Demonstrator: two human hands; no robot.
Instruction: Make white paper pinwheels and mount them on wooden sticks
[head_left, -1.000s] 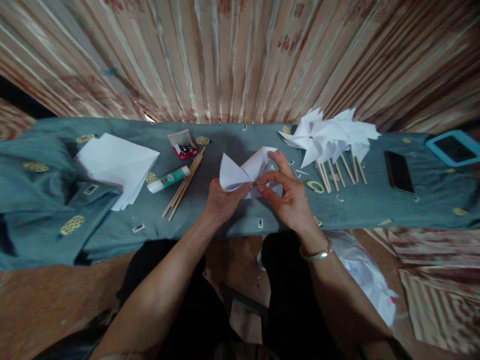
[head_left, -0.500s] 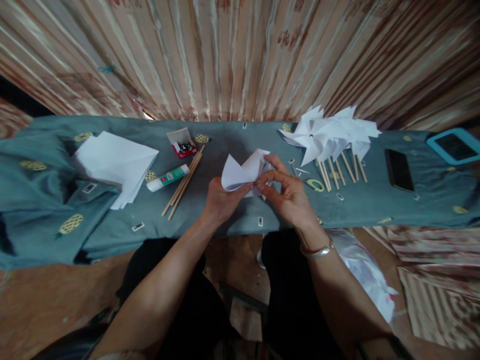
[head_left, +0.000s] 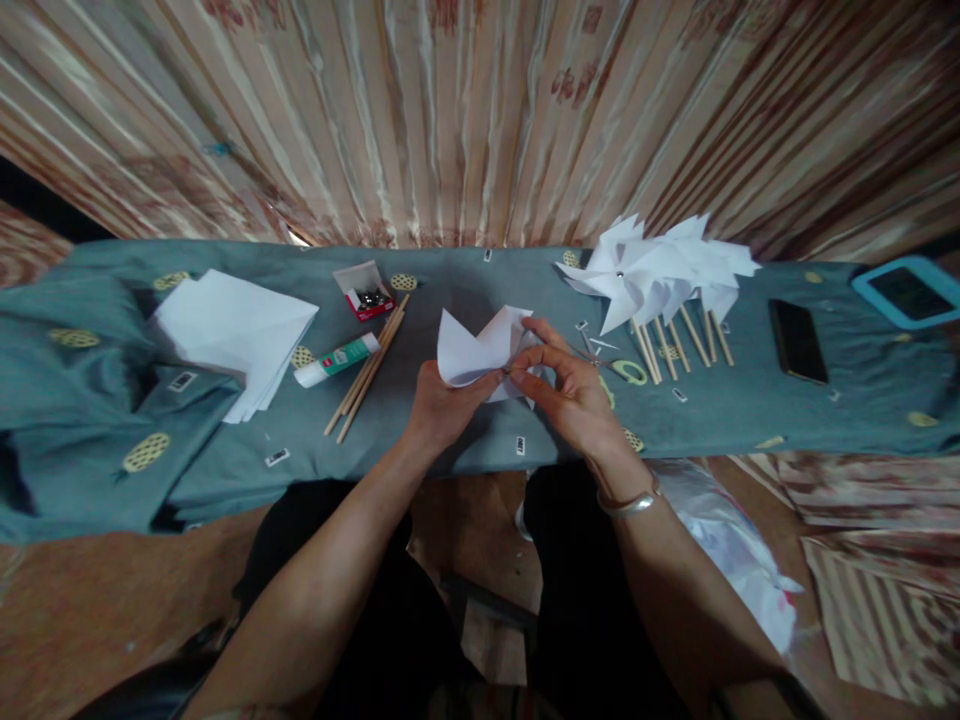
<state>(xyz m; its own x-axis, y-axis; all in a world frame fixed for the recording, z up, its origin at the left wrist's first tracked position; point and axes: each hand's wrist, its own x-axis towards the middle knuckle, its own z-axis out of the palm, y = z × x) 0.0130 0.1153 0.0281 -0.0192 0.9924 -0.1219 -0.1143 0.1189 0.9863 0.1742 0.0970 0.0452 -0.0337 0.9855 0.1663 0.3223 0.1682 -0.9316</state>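
Left forearm (head_left: 337, 545): bare, slanting inward across the near edge of the desk (head_left: 480, 442). Left wrist (head_left: 412, 435): nearly in line with the forearm. Left grip (head_left: 448, 400): closed, thumb pointing inward to the right, fingers largely hidden.

Right forearm (head_left: 686, 570): bare, slanting inward across the same edge. Right wrist (head_left: 619, 475): slightly bent. Right grip (head_left: 574, 395): thumb and forefinger pinched just beside the left thumb's tip; another finger extended nearer the far edge.

Both grips: close together, between the near and far edges.
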